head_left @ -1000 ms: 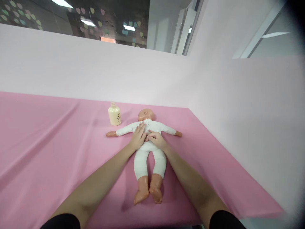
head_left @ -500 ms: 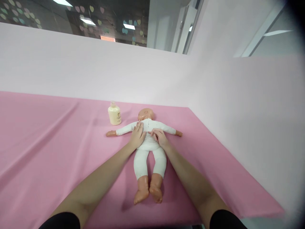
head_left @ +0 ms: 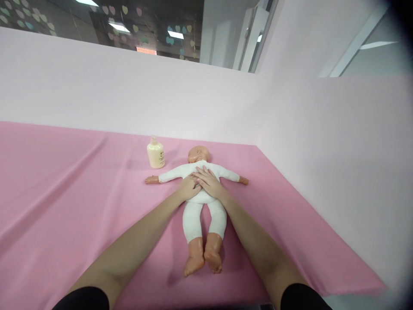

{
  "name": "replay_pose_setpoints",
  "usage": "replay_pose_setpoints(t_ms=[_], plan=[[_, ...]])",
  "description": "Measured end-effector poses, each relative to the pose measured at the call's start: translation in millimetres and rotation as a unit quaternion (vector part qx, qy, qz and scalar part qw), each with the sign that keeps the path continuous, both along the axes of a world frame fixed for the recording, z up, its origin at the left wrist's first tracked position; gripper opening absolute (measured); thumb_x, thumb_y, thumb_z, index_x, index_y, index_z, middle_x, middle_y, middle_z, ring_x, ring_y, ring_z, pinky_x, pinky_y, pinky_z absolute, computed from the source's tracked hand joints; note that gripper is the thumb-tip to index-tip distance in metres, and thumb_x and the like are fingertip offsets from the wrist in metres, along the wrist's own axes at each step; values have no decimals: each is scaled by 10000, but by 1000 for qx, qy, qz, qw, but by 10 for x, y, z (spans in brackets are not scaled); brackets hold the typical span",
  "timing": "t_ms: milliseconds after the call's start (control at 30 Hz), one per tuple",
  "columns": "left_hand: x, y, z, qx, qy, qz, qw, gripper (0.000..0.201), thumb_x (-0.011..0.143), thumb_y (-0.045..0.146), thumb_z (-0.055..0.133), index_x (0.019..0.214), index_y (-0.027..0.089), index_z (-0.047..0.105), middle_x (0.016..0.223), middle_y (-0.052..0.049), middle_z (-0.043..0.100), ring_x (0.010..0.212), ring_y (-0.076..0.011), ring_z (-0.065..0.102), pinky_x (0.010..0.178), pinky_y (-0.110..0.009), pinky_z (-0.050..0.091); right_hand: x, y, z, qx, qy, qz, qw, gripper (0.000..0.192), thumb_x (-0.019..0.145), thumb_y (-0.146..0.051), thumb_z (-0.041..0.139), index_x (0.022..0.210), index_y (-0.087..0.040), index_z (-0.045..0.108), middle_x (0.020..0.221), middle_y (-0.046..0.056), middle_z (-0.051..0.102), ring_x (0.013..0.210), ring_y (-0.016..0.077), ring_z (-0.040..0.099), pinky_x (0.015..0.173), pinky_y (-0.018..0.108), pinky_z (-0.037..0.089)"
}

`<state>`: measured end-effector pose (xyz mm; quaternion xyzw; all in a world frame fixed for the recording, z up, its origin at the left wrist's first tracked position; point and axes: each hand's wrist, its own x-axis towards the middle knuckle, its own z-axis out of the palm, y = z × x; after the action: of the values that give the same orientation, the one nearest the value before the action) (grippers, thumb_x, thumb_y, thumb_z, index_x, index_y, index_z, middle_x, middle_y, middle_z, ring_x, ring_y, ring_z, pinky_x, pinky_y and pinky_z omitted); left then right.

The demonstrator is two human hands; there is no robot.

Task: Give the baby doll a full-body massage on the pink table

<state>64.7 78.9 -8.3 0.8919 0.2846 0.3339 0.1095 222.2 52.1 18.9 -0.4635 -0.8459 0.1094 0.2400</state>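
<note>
- Doll (head_left: 201,202): a baby doll in a white one-piece suit lies face up on the pink-covered bench (head_left: 64,193), near the far edge and toward the right-hand corner. Its head points away from the viewer, its 2 arms are spread out flat to either side, and its bare feet lie together, nearest the camera. Lying flat with the limbs out, the trunk is fully exposed from above.
- Left hand (head_left: 188,189): rests palm down on the doll's chest and belly, fingers loosely extended and lying on the fabric. Nothing is gripped; the contact looks like pressure on the surface, not a hold.
- Right hand (head_left: 209,183): also palm down on the chest, fingers spread slightly and angled across toward the left hand, overlapping its fingertips. It likewise grips nothing.
- Both forearms reach straight forward on either side of the doll's legs, which places the hands at the middle of the trunk.
- Bottle (head_left: 155,153): a cream-coloured pump bottle stands upright just beyond the doll's outstretched arm on the viewer's left, apart from it and within reach of the left hand.
- Pale pink walls (head_left: 322,150) close the bench at the back and right.
</note>
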Motion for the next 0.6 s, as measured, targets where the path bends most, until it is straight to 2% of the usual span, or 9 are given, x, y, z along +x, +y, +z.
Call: replay_pose_setpoints(t_ms=[167, 367, 600], plan=[[0, -1, 29, 16, -2, -28, 999, 274, 860, 255, 450, 987, 207, 687, 1090, -55, 662, 1096, -217, 550, 1028, -431, 388, 33, 140, -83, 0, -1, -50, 999, 437, 970, -354, 246, 1373, -290, 402, 1503, -27, 240, 1409, 208, 129, 1130, 435, 137], [-3, -43, 56, 5, 5, -31, 999, 276, 881, 251, 423, 964, 221, 685, 1068, -32, 680, 1054, -194, 579, 1051, -431, 368, 47, 187, -171, -8, -11, -114, 993, 492, 965, -399, 237, 1436, -259, 271, 1521, -10, 176, 1413, 220, 98, 1130, 436, 134], [-17, -9, 27, -4, 10, -35, 999, 326, 895, 244, 376, 1058, 223, 657, 1138, -29, 655, 1247, -214, 463, 1071, -474, 344, 53, 162, -200, -34, -6, -192, 981, 571, 958, -430, 245, 1461, -167, 186, 1528, 88, 130, 1410, 263, 98, 1115, 477, 155]])
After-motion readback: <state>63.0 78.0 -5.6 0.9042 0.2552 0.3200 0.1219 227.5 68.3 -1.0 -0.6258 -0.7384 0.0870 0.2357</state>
